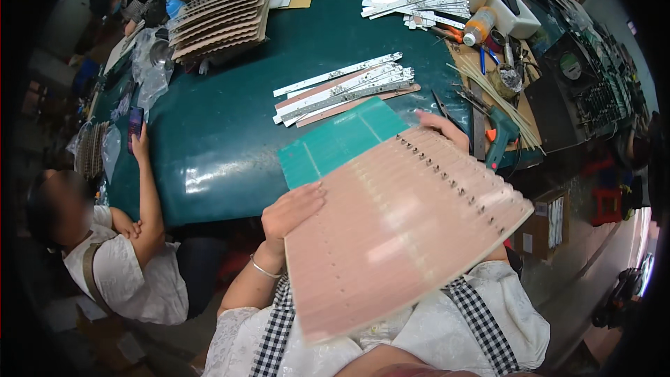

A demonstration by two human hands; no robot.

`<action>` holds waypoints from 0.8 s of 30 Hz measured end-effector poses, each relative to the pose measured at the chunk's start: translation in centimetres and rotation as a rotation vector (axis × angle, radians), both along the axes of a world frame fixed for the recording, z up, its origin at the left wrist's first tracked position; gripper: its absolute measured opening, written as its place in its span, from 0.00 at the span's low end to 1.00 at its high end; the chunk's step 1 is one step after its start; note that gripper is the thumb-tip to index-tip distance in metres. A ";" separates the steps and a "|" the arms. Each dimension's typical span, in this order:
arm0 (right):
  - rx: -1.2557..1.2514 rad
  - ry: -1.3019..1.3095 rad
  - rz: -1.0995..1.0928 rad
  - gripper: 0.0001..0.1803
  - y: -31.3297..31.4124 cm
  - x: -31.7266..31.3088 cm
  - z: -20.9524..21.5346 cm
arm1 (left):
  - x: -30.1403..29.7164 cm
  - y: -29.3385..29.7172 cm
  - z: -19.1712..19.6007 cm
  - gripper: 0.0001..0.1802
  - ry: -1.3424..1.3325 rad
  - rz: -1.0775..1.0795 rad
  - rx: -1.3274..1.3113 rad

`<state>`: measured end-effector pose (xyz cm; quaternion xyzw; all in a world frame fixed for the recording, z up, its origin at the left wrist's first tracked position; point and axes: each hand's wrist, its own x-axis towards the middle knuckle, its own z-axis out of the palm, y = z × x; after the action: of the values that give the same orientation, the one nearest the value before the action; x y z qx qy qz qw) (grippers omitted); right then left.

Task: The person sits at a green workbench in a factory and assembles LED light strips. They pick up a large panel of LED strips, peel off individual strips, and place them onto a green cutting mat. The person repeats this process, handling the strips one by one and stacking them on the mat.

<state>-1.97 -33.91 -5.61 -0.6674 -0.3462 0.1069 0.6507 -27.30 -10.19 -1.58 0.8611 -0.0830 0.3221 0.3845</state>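
A large pink, glossy panel [380, 237] is tilted up in front of my body. Faint parallel strips run across it, its right edge is scalloped, and a row of small dark parts or holes lines that side. My left hand [293, 211] grips its left edge, fingers lying over the face and the thumb hidden. At the far right corner my right hand [444, 129] holds the panel, partly covered by it. Just beyond the panel, a lighter green mat [342, 136] lies on the dark green table [223, 132], partly hidden by the panel.
White and pink strips [349, 91] lie beyond the mat, with more piled [419, 3] at the back. A green glue gun [501, 136], bottle [479, 26] and tools crowd the right. Stacked pink panels [223, 17] stand back left. A co-worker [132, 258] sits left, holding a phone [135, 128].
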 end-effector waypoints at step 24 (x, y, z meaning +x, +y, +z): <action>-0.159 -0.110 -0.076 0.06 3.9 0.7 7.7 | 2.6 1.5 4.2 0.27 -0.119 0.046 -1.509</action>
<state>-1.26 -30.02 2.05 -0.7343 -0.3465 0.0725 0.5791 -24.73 -8.67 2.65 0.3472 0.1575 0.3453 0.8576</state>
